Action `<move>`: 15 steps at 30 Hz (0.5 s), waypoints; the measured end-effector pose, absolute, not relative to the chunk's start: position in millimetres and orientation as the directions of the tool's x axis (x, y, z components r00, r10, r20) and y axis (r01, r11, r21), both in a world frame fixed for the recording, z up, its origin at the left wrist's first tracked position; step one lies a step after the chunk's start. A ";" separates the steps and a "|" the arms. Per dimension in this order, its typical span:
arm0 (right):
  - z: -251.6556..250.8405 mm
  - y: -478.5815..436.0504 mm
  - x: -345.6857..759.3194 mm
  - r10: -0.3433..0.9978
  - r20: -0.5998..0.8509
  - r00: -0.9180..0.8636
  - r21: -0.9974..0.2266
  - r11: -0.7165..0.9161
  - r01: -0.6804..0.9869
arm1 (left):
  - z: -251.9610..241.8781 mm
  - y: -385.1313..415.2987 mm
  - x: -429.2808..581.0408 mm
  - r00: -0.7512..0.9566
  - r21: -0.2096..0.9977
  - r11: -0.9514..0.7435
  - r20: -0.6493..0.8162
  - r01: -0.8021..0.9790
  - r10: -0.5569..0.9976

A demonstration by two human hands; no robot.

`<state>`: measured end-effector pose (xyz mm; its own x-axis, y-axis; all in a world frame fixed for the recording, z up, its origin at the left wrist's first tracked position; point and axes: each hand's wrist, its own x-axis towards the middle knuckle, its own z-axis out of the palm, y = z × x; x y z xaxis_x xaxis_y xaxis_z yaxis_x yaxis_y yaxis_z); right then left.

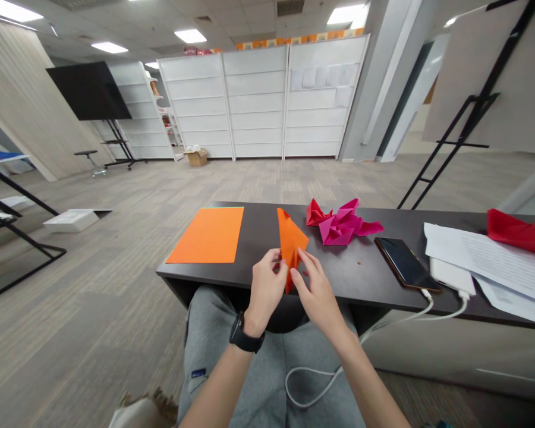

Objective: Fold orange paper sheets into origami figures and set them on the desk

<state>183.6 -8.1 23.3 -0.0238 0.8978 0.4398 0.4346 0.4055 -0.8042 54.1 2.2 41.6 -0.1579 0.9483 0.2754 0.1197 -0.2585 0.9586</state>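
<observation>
Between my hands, at the front edge of the dark desk (258, 238), a folded piece of orange paper (290, 235) is held up, its pointed top leaning away from me. My left hand (268, 286) pinches its lower left side with thumb and fingers. On the other side my right hand (315, 291) grips the lower right part, thumb near the bottom fold. A stack of flat orange paper sheets (207, 236) lies to the left. Beyond my right hand sit folded magenta paper (342, 224) and a folded red paper piece (316, 213).
A smartphone (405, 261) and a white power bank (451, 276) lie on the right with white cables (312, 373) trailing over my lap. Printed sheets (508, 261) and a red cloth-like item (519, 230) are farther right. A black easel-like stand (461, 128) rises behind the desk.
</observation>
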 end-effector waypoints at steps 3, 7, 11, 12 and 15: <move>26.9 0.6 180.4 0.921 0.382 -0.070 -0.854 0.382 0.353 | 46.9 -2.1 55.3 -0.088 0.944 -0.300 0.313 0.136 0.946; 30.1 5.8 177.9 0.919 0.371 -0.136 -0.870 0.395 0.296 | 43.6 2.8 53.1 -0.074 0.918 -0.353 0.371 0.179 0.926; 32.0 3.6 176.3 0.904 0.406 -0.134 -0.829 0.426 0.363 | 35.5 7.9 51.9 -0.078 0.948 -0.295 0.305 0.121 0.949; 32.0 2.6 176.0 0.902 0.413 -0.126 -0.815 0.428 0.392 | 33.6 8.6 51.8 -0.072 0.957 -0.276 0.283 0.092 0.956; 30.7 0.4 175.5 0.889 0.447 -0.102 -0.756 0.437 0.487 | 29.2 10.3 51.5 -0.047 0.970 -0.241 0.241 0.008 0.969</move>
<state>175.5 0.4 30.7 -0.1025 0.8886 0.4471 0.4869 0.4368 -0.7564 51.5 10.3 29.2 -0.0465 0.9693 0.2414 0.0084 -0.2412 0.9704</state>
